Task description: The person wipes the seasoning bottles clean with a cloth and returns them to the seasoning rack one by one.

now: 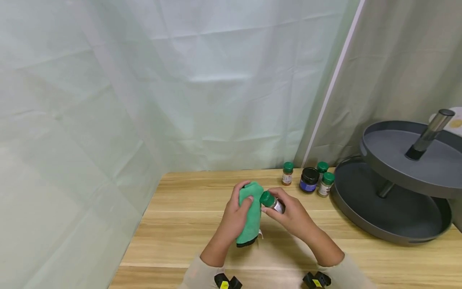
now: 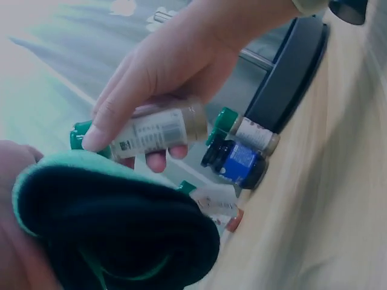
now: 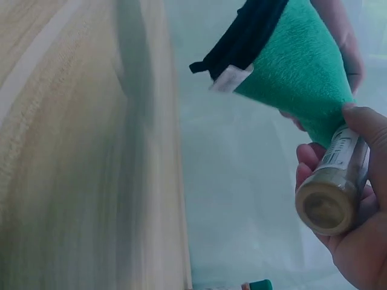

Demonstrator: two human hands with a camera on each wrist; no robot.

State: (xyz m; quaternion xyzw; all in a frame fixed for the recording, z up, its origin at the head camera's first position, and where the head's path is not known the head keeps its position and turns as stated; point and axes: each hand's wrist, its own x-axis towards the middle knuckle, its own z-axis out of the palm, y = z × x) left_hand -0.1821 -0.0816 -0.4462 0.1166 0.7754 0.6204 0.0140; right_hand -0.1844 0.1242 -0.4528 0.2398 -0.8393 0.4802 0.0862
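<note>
A folded green cloth (image 1: 251, 216) with a dark edge is gripped by my left hand (image 1: 234, 216), thumb across its front. My right hand (image 1: 293, 212) holds a spice jar (image 1: 278, 206) with a green cap, tilted so the cap points toward the cloth. In the left wrist view the jar's label (image 2: 151, 134) and brownish contents show, and the cloth's dark folded end (image 2: 121, 223) fills the lower part. From the right wrist, the jar's base (image 3: 326, 208) faces the camera while its cap end is hidden at the green cloth (image 3: 302, 72).
Behind the hands stand a green-capped jar (image 1: 287, 174), a black-lidded jar with a blue label (image 1: 309, 180) and two more green-capped jars (image 1: 326, 184) close together. A two-tier dark grey round tray (image 1: 393, 239) occupies the right of the wooden table (image 1: 173, 224). Pale curtains (image 1: 223, 100) hang behind.
</note>
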